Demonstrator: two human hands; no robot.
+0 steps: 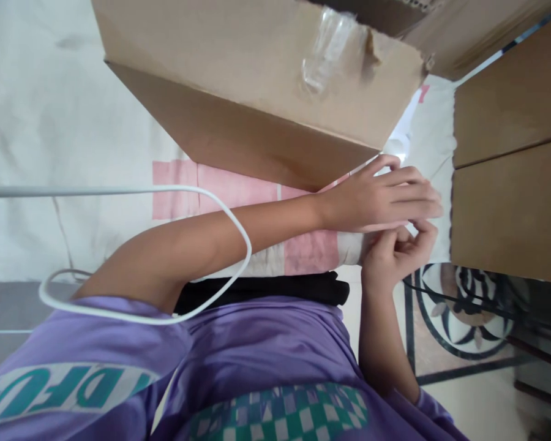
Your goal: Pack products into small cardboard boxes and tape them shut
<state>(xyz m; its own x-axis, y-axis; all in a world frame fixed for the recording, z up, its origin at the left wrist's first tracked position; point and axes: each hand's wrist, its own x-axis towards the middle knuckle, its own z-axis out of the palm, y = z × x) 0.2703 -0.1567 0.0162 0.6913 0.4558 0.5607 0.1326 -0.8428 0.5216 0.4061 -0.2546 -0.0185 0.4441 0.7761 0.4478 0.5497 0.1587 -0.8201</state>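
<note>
Largest item: a white woven cloth with pink rectangular patches [220, 184] covers the surface across the left and centre of the view. It runs under your forearm to the spot where your hands meet.

A big brown cardboard box [257, 79] stands on that cloth at the top, tilted in the view. It has a crumpled strip of clear tape [333, 46] on its near upper edge.

On the right stand flat brown panels [509, 184], split by a seam. I cannot tell whether they are board or wood. Below them shows a floor tile with a black scroll pattern [463, 318].

Your purple shirt with a teal checked print [257, 355] fills the bottom of the view. A folded black fabric [266, 288] lies between it and the cloth.

A thin white cable [165, 190] comes in from the left edge, loops over your left forearm and curls back toward your shoulder.

Your left hand [381, 196] lies at the cloth's right edge, just below the box's lower corner. Its fingers are stretched out flat and together, gripping nothing that I can see.

Your right hand [397, 245] sits directly under it and touches it, fingers curled tight. Whether it pinches the cloth edge or something smaller, I cannot tell.
</note>
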